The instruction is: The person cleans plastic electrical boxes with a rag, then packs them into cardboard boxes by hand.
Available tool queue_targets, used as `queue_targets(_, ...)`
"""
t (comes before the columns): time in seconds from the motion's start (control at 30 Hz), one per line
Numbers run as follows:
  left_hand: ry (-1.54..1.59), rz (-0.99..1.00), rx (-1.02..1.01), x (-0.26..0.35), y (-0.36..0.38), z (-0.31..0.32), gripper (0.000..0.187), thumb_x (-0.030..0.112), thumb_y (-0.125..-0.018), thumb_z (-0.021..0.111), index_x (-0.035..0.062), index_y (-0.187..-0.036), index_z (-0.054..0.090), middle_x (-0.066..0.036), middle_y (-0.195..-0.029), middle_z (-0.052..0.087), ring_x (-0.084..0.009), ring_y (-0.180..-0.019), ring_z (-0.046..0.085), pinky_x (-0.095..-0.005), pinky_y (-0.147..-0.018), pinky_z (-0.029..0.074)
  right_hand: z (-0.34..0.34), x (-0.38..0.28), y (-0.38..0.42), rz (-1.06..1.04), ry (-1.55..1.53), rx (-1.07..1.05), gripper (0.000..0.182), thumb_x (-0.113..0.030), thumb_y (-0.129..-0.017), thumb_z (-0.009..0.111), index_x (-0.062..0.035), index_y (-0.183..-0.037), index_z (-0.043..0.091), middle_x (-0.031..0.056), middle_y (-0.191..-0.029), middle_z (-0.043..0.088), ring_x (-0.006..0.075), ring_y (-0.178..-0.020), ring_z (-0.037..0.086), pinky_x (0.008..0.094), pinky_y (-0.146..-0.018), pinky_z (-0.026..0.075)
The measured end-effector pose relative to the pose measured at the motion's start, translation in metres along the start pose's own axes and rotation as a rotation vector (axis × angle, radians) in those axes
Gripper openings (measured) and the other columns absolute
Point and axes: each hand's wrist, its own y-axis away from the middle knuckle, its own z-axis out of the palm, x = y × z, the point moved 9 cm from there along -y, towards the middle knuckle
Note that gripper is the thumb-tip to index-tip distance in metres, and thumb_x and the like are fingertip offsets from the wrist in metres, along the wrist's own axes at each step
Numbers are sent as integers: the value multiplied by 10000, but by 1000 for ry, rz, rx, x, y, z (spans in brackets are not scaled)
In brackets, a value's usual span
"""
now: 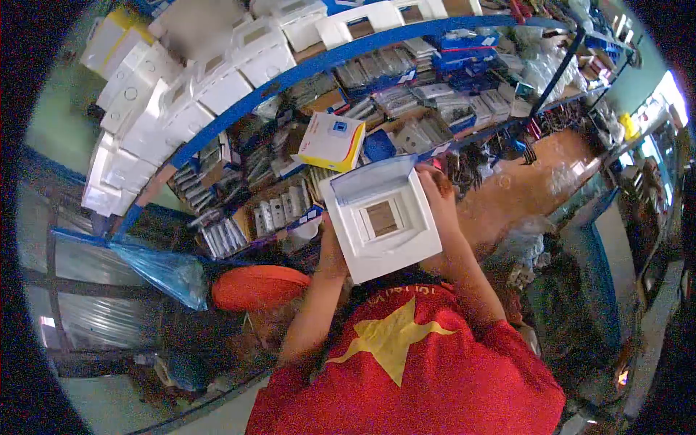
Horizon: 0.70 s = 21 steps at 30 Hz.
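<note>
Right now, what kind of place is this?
Likely an electrical supply shop or stockroom. Blue shelves are packed with white plastic enclosures and packets of switches or sockets. Both hands hold a white breaker box, its clear cover raised.

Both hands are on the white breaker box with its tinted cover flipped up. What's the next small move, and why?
Probably swing the tinted cover shut. It stands open above the white breaker box, and the right hand already sits at its edge while the left hand steadies the box.
</note>
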Motion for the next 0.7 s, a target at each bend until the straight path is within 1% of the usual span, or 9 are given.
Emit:
queue_targets(0.1, 108, 22, 5, 14, 1, 4, 820, 690, -888, 339, 82, -1438, 315, -156, -1409, 427, -347, -1264, 448, -495, -1057, 373, -2, -24, 4, 127, -409, 48, 404, -343, -884, 603, -19, -1118, 547, 116, -1012, 657, 217, -951, 609, 348, -881, 461)
queue_targets(0.2, 88, 73, 36, 37, -1, 15, 811, 681, -889, 352, 79, -1432, 325, -152, -1403, 436, -346, -1256, 458, -502, -1052, 379, -45, -50, -16, -13, -861, -41, 551, -469, -842, 559, -28, -1172, 544, 150, -1166, 604, 300, -1067, 569, 439, -975, 415)
queue_targets(0.3, 48, 112, 54, 44, 1, 7, 766, 649, -902, 390, 86, -1419, 346, -129, -1378, 465, -331, -1226, 490, -488, -1021, 418, -45, -113, 15, -192, -832, -109, 584, -486, -850, 492, -38, -1224, 513, 148, -1208, 550, 336, -1164, 501, 463, -1050, 358)
queue_targets(0.4, -116, 205, 145, 44, -6, -6, 734, 621, -905, 434, 89, -1405, 363, -103, -1353, 490, -307, -1183, 527, -462, -977, 461, 3, -124, 43, -365, -774, -300, 547, -306, -798, 610, -71, -1273, 475, 152, -1299, 488, 366, -1228, 449, 485, -1095, 310)
queue_targets(0.47, -108, 205, 255, 34, -11, -22, 731, 614, -901, 457, 83, -1396, 370, -96, -1340, 500, -285, -1155, 548, -444, -952, 481, 17, -96, 59, -366, 76, -188, 635, -84, -685, 669, -105, -1287, 468, 164, -1300, 491, 352, -1231, 456, 445, -1059, 362)
queue_targets(0.5, 2, 194, 242, 26, -19, -35, 676, 525, -918, 517, 65, -1389, 366, -109, -1309, 517, -260, -1133, 557, -421, -940, 485, 27, -84, 66, -443, 418, -170, 703, 16, -629, 690, -118, -1285, 476, 170, -1292, 496, 345, -1221, 468, 423, -1032, 394)
queue_targets(0.53, -165, 282, 267, 35, -14, -28, 650, 480, -923, 532, 57, -1386, 364, -111, -1296, 522, -253, -1128, 557, -408, -941, 482, 50, -81, 77, -660, 608, -273, 749, 93, -577, 694, -125, -1268, 507, 178, -1269, 508, 339, -1187, 497, 396, -987, 440)
queue_targets(0.63, -581, 533, 321, 62, 8, 5, 575, 302, -933, 580, 18, -1377, 350, -108, -1236, 539, -220, -1096, 553, -341, -933, 466, 65, -77, 89, -755, 875, -368, 626, 23, -588, 734, -86, -1183, 574, 168, -1112, 554, 321, -1073, 563, 351, -890, 484)
queue_targets(0.7, -752, 596, 395, 65, 23, 22, 598, 337, -929, 581, 8, -1372, 351, -106, -1227, 537, -208, -1080, 550, -326, -922, 461, 57, -78, 79, -684, 884, -213, 557, 7, -607, 746, -61, -1140, 601, 171, -1097, 573, 331, -1028, 583, 348, -876, 484)
